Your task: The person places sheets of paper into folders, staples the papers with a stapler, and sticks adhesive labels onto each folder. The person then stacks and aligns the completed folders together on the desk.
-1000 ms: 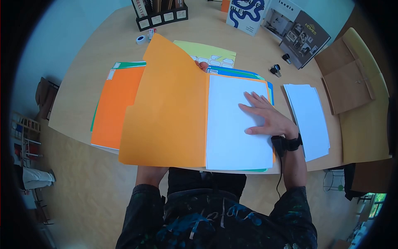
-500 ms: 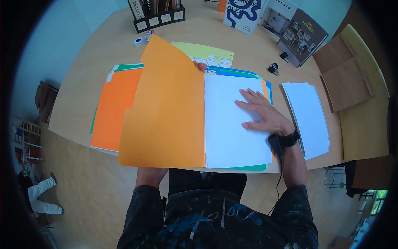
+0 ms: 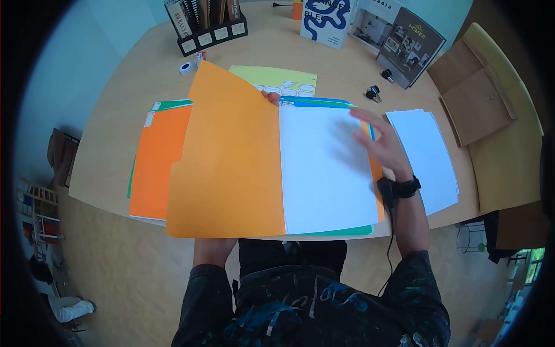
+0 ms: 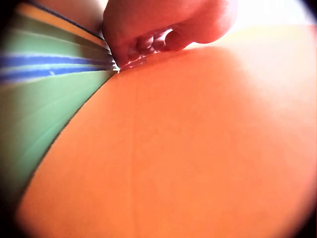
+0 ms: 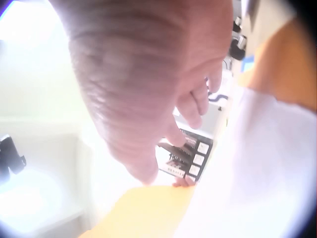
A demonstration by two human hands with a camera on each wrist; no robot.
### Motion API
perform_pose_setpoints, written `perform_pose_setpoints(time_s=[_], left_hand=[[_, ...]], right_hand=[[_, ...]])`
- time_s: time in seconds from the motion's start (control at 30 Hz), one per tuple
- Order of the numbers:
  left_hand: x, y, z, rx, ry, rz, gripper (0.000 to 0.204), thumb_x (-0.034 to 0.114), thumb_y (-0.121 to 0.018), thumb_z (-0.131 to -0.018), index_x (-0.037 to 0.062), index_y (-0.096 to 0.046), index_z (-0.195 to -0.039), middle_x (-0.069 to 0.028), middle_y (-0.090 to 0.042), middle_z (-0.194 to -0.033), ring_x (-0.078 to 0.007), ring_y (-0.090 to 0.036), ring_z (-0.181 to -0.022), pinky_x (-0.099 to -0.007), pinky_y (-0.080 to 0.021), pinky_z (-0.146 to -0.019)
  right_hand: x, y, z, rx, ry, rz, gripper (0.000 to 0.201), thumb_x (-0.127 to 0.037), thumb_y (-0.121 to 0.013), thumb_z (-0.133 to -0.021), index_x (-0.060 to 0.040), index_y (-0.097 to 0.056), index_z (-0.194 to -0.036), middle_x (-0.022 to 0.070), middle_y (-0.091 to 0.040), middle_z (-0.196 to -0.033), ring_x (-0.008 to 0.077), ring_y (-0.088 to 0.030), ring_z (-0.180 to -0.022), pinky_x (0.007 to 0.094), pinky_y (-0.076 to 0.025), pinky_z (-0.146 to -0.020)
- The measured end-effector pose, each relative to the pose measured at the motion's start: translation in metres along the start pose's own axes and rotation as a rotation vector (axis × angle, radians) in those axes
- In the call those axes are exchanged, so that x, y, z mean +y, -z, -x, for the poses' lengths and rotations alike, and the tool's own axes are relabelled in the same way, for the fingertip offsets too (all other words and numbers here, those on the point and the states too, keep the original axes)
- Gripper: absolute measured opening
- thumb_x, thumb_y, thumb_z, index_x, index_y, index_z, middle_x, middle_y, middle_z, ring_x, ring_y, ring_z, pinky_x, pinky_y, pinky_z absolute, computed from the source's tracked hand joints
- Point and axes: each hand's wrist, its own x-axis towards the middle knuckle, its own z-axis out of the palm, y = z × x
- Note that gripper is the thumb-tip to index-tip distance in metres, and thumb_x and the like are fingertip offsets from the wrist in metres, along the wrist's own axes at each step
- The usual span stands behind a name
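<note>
An orange folder [image 3: 231, 168] lies opened out, its cover raised on the left. White paper [image 3: 324, 185] fills its right side. My left hand [image 3: 270, 98] is mostly hidden behind the cover, with only fingertips showing at the upper edge. In the left wrist view its curled fingers [image 4: 218, 20] grip the orange card beside green and blue folder edges. My right hand [image 3: 386, 143] hovers over the paper's right edge, fingers spread and holding nothing. In the right wrist view the palm [image 5: 133, 59] is raised beside the white sheet. Blue and green folders [image 3: 318, 102] stick out underneath.
Another orange folder [image 3: 159, 168] lies with green ones at the left. A white paper stack [image 3: 425, 156] is at the right, before a brown envelope [image 3: 483, 107]. Behind are a label sheet [image 3: 277, 78], a tape roll [image 3: 185, 68], black clips [image 3: 373, 93], books [image 3: 410, 49] and a black organizer [image 3: 214, 37].
My right hand has lifted off the white paper and moved right, toward its edge. The left hand stays behind the cover. The head view has shifted slightly.
</note>
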Motion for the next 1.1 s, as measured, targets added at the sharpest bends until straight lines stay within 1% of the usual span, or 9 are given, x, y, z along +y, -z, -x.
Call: perform_pose_setpoints(time_s=[0.13,0.3,0.37,0.47,0.67,0.73,0.8,0.93,1.1], left_hand=[[0.072,-0.002,-0.033,0.094,-0.206,0.076,0.037,0.016,-0.066,-0.098,0.0049,-0.058,-0.133,-0.0131,-0.064,-0.131,-0.0292,-0.062,-0.122,-0.0384,-0.052,-0.100],[0.077,-0.073,-0.218,-0.108,0.529,1.853,0.032,0.027,-0.043,-0.109,-0.0011,-0.059,-0.109,-0.0151,-0.064,-0.112,-0.0253,-0.063,-0.110,-0.0386,-0.057,-0.098],[0.069,-0.087,-0.224,-0.039,0.452,1.821,0.031,0.027,-0.044,-0.109,-0.0001,-0.058,-0.101,-0.0158,-0.064,-0.109,-0.0261,-0.063,-0.108,-0.0390,-0.057,-0.098],[0.075,-0.065,-0.213,-0.053,0.461,1.755,0.031,0.025,-0.046,-0.108,0.0000,-0.057,-0.093,-0.0161,-0.064,-0.104,-0.0268,-0.063,-0.107,-0.0385,-0.058,-0.096],[0.077,-0.044,-0.189,-0.278,0.527,1.972,0.030,0.023,-0.045,-0.109,-0.0012,-0.056,-0.095,-0.0146,-0.063,-0.105,-0.0262,-0.063,-0.106,-0.0359,-0.058,-0.094],[0.083,-0.052,-0.187,-0.299,0.496,1.971,0.031,0.023,-0.044,-0.109,-0.0014,-0.057,-0.096,-0.0148,-0.064,-0.106,-0.0262,-0.063,-0.106,-0.0358,-0.058,-0.094],[0.089,-0.073,-0.198,-0.027,0.439,1.949,0.032,0.025,-0.042,-0.110,-0.0006,-0.057,-0.097,-0.0159,-0.064,-0.110,-0.0265,-0.063,-0.109,-0.0364,-0.056,-0.098],[0.074,-0.079,-0.213,-0.076,0.412,1.901,0.031,0.026,-0.044,-0.109,-0.0004,-0.056,-0.097,-0.0165,-0.064,-0.108,-0.0273,-0.064,-0.111,-0.0370,-0.055,-0.101],[0.037,-0.107,-0.250,-0.146,0.220,1.875,0.031,0.028,-0.050,-0.107,-0.0011,-0.055,-0.096,-0.0176,-0.064,-0.107,-0.0296,-0.063,-0.114,-0.0386,-0.054,-0.104]], right_hand=[[0.045,0.034,-0.018,0.285,-0.227,-0.240,0.043,-0.025,-0.069,-0.096,-0.0004,-0.064,-0.130,0.0149,-0.073,-0.116,0.0192,-0.066,-0.108,0.0341,-0.049,-0.097],[0.087,0.041,-0.062,0.372,-0.307,0.041,0.057,-0.032,-0.071,-0.092,0.0039,-0.058,-0.134,0.0206,-0.073,-0.113,0.0228,-0.068,-0.107,0.0346,-0.051,-0.094],[0.097,0.033,-0.085,0.465,-0.261,0.554,0.063,-0.038,-0.073,-0.087,0.0033,-0.057,-0.132,0.0219,-0.072,-0.109,0.0322,-0.069,-0.106,0.0397,-0.052,-0.094],[0.094,0.029,-0.108,0.249,-0.417,0.758,0.060,-0.039,-0.075,-0.083,0.0049,-0.062,-0.122,0.0237,-0.071,-0.108,0.0393,-0.068,-0.105,0.0465,-0.053,-0.093],[0.115,0.016,-0.117,0.318,-0.399,0.860,0.049,-0.037,-0.073,-0.086,0.0064,-0.065,-0.108,0.0270,-0.069,-0.107,0.0415,-0.068,-0.103,0.0470,-0.055,-0.089],[0.118,0.017,-0.117,0.316,-0.428,0.833,0.049,-0.037,-0.073,-0.087,0.0062,-0.065,-0.107,0.0273,-0.069,-0.107,0.0417,-0.068,-0.103,0.0467,-0.055,-0.089],[0.123,0.022,-0.121,0.284,-0.470,0.798,0.049,-0.039,-0.074,-0.087,0.0053,-0.065,-0.106,0.0270,-0.069,-0.109,0.0407,-0.068,-0.102,0.0454,-0.055,-0.089],[0.067,0.018,-0.129,0.289,-0.380,0.498,0.052,-0.039,-0.078,-0.085,0.0062,-0.066,-0.110,0.0252,-0.070,-0.109,0.0362,-0.069,-0.100,0.0414,-0.054,-0.089],[0.008,-0.039,-0.136,-0.078,-0.074,0.111,0.059,-0.033,-0.086,-0.079,0.0074,-0.065,-0.117,0.0157,-0.071,-0.105,0.0227,-0.067,-0.096,0.0348,-0.052,-0.091]])
